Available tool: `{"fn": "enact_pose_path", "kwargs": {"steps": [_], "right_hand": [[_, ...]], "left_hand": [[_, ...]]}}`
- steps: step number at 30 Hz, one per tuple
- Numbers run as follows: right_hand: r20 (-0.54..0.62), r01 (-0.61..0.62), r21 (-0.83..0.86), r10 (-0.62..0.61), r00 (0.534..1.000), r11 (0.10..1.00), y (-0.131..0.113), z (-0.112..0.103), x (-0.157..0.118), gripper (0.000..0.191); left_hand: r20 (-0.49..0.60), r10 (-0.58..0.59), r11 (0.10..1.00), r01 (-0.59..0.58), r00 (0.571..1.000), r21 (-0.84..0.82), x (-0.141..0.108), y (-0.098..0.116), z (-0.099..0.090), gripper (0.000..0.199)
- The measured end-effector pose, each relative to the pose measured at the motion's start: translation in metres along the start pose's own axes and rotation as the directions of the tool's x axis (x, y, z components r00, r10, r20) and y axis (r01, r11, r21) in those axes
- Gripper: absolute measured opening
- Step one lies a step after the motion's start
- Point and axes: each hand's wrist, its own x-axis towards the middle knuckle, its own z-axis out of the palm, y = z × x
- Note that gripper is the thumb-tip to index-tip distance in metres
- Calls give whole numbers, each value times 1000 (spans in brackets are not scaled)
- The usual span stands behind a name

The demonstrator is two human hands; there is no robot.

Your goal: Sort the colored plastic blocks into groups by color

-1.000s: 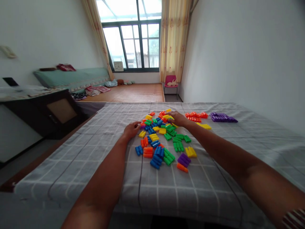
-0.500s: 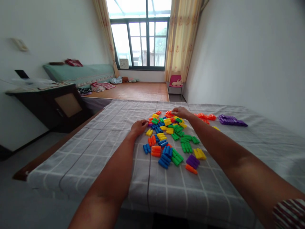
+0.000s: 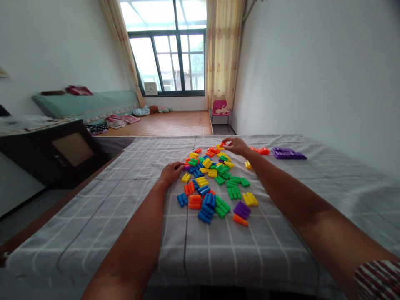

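Small ribbed plastic blocks in several colours lie in a loose pile on the checked cloth. My right hand is at the pile's far edge, pinching an orange block in its fingertips. More orange blocks lie just left of it. At the left edge of the pile my left hand rests on the cloth, fingers curled together. A purple block is right at its fingertips; whether they grip it is hard to see. Green blocks and blue blocks lie nearer to me.
Purple blocks sit in a group at the right, with orange blocks beside them. The grey checked cloth covers the table. Beyond stand a bed platform and a pink chair; a dark cabinet is at left.
My right hand has lifted slightly, and an orange block now shows in its fingertips. My left hand stays by the pile's left edge. The whole view has shifted, so things appear further left.
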Motion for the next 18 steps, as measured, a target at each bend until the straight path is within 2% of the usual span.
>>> {"fn": "enact_pose_path", "kwargs": {"steps": [4,7,11,16,18], "right_hand": [[-96,-222,-70,215,972,972,66,-47,-30,30],[-127,-323,-156,305,944,934,113,-66,-62,26],[-117,-355,-181,338,934,917,145,-67,-89,18],[-46,-316,-222,314,948,922,160,-56,-88,29],[-61,-302,-199,295,953,933,167,-55,-85,33]], "left_hand": [[-8,2,1000,-2,1000,18,1,-1,0,37],[-6,-10,999,10,1000,34,3,-2,0,37],[-2,-5,1000,5,1000,17,4,-5,1,39],[-10,-2,1000,2,1000,-3,3,-7,0,41],[-2,-4,1000,4,1000,-1,2,-6,-1,41]]}}
